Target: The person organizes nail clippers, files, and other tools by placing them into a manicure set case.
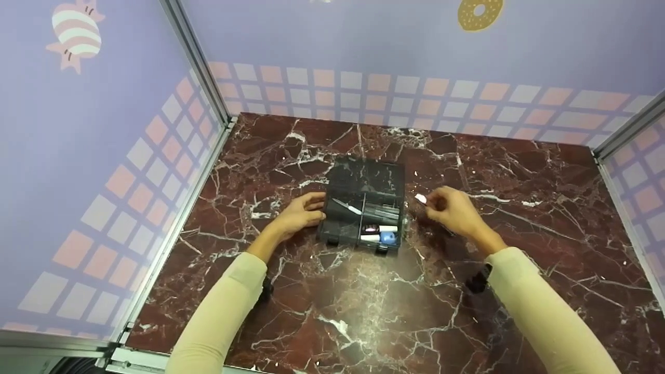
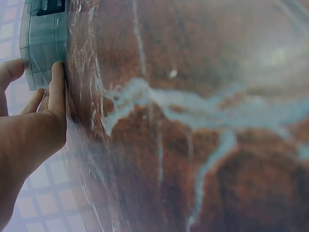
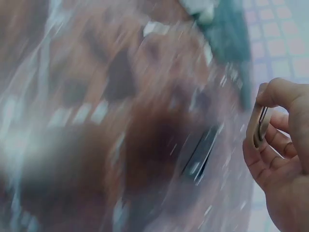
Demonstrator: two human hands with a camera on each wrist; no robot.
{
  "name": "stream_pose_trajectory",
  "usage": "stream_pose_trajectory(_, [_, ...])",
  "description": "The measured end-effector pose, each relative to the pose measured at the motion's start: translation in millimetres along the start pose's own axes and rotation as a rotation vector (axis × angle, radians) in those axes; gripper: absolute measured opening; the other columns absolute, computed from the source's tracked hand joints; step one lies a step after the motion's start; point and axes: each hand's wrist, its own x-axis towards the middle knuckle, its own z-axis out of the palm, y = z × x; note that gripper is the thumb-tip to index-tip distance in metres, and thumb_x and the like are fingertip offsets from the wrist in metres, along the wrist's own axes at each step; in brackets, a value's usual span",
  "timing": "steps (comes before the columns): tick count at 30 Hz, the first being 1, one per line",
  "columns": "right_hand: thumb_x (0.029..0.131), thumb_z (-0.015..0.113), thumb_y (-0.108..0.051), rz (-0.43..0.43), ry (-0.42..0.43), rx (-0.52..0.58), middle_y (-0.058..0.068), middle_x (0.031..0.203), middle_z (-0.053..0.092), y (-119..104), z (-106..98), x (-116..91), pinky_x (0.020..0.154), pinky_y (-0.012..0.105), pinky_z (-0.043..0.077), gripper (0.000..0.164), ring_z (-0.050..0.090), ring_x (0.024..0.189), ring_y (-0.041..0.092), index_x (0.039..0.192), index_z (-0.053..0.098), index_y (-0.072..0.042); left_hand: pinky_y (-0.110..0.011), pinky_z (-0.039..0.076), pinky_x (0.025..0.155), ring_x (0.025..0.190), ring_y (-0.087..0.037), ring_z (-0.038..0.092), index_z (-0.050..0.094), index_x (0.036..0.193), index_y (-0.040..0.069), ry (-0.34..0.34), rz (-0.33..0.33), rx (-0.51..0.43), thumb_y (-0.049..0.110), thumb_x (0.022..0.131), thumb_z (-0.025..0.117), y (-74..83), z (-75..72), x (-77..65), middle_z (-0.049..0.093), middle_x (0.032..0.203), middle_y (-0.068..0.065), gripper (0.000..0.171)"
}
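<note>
A dark see-through plastic box lies on the table with its lid folded back. My left hand rests its fingers against the box's left side; the left wrist view shows the fingertips at a corner. Inside the box are a slim silver tool, a dark bottle with a white cap and a blue bottle. To the right of the box, my right hand pinches a small metal nail clipper between thumb and fingers. It shows as a bright glint in the head view.
A slim dark metallic tool lies on the table by my right hand, blurred. The marbled red-brown table is bounded by patterned walls at the back and sides, with metal posts in the corners.
</note>
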Motion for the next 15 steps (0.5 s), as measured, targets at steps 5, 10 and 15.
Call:
stream_pose_trajectory(5, [0.086, 0.08, -0.005, -0.05, -0.044, 0.052, 0.011, 0.097, 0.071, -38.0, 15.8, 16.5, 0.078, 0.039, 0.059, 0.022, 0.067, 0.085, 0.025, 0.107, 0.077, 0.001, -0.043, 0.052, 0.11, 0.141, -0.037, 0.053, 0.036, 0.162, 0.0, 0.0, 0.006, -0.027, -0.007, 0.097, 0.062, -0.3, 0.4, 1.0, 0.042, 0.161, -0.023, 0.07])
stream_pose_trajectory(10, [0.09, 0.081, -0.006, -0.068, -0.126, 0.114, 0.011, 0.102, 0.074, -72.3, 38.8, 27.9, 0.078, 0.036, 0.062, 0.024, 0.069, 0.087, 0.022, 0.113, 0.076, 0.001, -0.044, 0.051, 0.111, 0.143, -0.036, 0.05, 0.036, 0.162, 0.0, -0.006, -0.007, -0.028, -0.007, 0.096, 0.062, -0.2, 1.1, 1.0, 0.042, 0.162, -0.022, 0.071])
stream_pose_trajectory(15, [0.092, 0.081, -0.01, -0.125, -0.156, 0.138, 0.009, 0.1, 0.075, -101.0, 63.0, 41.0, 0.078, 0.034, 0.062, 0.019, 0.07, 0.085, 0.021, 0.108, 0.078, -0.001, -0.046, 0.05, 0.112, 0.145, -0.035, 0.049, 0.037, 0.163, 0.001, 0.006, -0.017, -0.018, -0.005, 0.098, 0.063, 1.3, 0.5, 0.5, 0.042, 0.163, -0.021, 0.07])
